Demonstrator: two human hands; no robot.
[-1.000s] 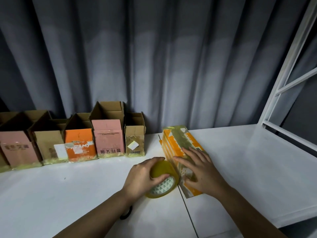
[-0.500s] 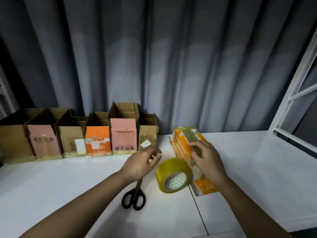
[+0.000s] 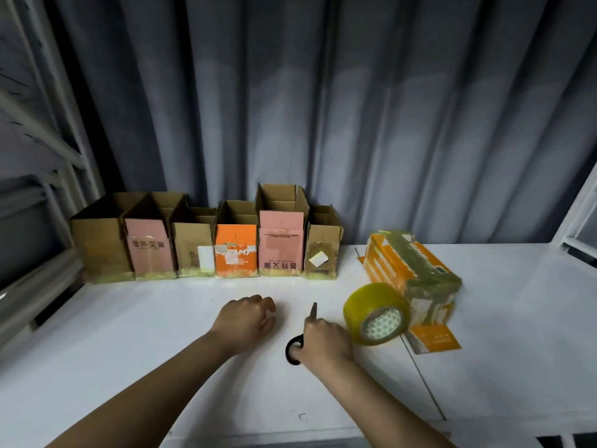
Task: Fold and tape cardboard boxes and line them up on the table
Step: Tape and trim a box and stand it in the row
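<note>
Head view: half a sec ago the right hand lay on the orange box while the left reached toward the scissors. Now the right hand [image 3: 326, 342] has left the box and closed over the scissors [image 3: 295, 347], fingers curled on the handles, blade tip poking up past the knuckles. The left hand [image 3: 247, 320] hovers just left of it, fingers loosely bent, holding nothing. Likely meaning: taping is nearly done and the strip is about to be cut.

The orange box [image 3: 413, 273] lies on its side to the right of the grip, tape over its top. The tape roll [image 3: 376, 313] stands on edge between hand and box, touching the box. Six finished boxes [image 3: 206, 240] line the table [image 3: 129, 350] at the back-left.
</note>
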